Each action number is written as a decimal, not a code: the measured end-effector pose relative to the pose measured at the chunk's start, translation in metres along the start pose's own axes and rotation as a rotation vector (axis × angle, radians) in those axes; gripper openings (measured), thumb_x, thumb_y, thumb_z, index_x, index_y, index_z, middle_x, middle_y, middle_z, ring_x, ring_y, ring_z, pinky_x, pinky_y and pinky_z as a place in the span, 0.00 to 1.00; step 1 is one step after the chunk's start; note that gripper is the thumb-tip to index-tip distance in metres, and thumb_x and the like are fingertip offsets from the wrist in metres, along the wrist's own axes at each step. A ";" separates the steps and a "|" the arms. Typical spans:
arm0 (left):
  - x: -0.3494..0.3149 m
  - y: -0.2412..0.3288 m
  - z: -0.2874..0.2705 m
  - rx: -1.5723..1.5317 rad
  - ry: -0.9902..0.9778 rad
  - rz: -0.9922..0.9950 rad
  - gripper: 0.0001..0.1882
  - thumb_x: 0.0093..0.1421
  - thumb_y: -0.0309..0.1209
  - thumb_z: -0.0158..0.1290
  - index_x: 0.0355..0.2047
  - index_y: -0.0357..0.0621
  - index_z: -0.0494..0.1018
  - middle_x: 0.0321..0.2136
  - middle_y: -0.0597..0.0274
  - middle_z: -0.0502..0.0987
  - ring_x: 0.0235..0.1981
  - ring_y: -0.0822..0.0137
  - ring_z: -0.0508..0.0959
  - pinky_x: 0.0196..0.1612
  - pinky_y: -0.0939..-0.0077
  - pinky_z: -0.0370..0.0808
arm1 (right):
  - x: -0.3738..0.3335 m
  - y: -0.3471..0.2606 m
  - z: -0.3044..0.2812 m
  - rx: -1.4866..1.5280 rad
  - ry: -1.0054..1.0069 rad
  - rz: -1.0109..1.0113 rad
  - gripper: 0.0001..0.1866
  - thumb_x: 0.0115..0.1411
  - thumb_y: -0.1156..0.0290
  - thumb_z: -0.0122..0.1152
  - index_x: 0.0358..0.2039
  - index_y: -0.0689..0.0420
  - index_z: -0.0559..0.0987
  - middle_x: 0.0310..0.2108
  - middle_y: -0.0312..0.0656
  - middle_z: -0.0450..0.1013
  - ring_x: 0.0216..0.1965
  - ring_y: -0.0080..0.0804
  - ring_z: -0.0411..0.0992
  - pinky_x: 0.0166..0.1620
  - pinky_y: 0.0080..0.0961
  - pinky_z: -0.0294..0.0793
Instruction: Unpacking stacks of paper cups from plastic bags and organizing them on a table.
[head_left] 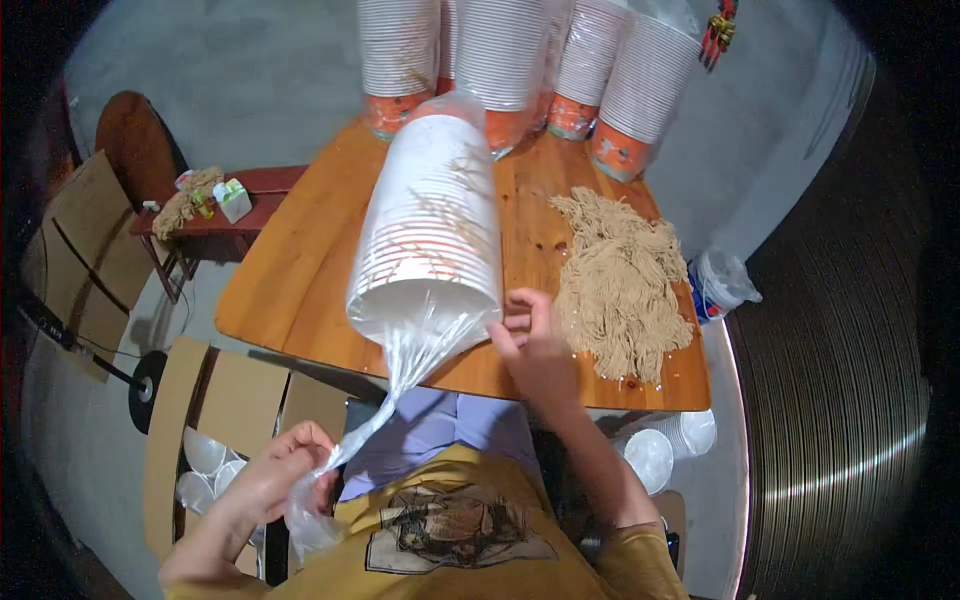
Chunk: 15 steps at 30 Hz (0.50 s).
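A stack of white paper cups or tubs [425, 225] lies on its side on the wooden table, wrapped in a clear plastic bag, its open rims toward me. The loose end of the plastic bag [378, 418] is drawn out into a twisted rope toward my body. My left hand [290, 468] is closed on that gathered end, below the table edge. Beside the lower right rim of the stack is my right hand [535, 350], fingers apart and slightly curled; its fingertips are at or near the plastic. To its right is a heap of tan strings [630, 285].
Several tall bagged cup stacks [500, 60] stand along the far edge of the table [290, 265]. A cardboard box [240, 400] holding white cups sits at lower left. More white tubs [650, 460] are below the table at right. A red bench [265, 182] stands behind left.
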<state>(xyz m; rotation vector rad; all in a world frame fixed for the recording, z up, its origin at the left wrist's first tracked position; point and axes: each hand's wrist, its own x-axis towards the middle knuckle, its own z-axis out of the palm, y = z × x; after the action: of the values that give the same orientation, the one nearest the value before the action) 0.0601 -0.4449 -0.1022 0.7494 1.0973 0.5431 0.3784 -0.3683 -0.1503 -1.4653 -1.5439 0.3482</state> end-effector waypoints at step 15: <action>0.034 -0.009 0.055 1.799 -0.290 1.342 0.09 0.47 0.32 0.49 0.30 0.48 0.66 0.26 0.67 0.66 0.27 0.72 0.73 0.22 0.79 0.73 | -0.077 -0.032 0.021 0.631 -1.044 0.358 0.13 0.67 0.66 0.44 0.46 0.59 0.72 0.40 0.37 0.70 0.43 0.19 0.67 0.47 0.15 0.65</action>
<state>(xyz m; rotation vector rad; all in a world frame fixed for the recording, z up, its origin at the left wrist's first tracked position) 0.1242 -0.4406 -0.1150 3.1036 0.3813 0.3422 0.3294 -0.4364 -0.1700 -1.0441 -1.6433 1.8515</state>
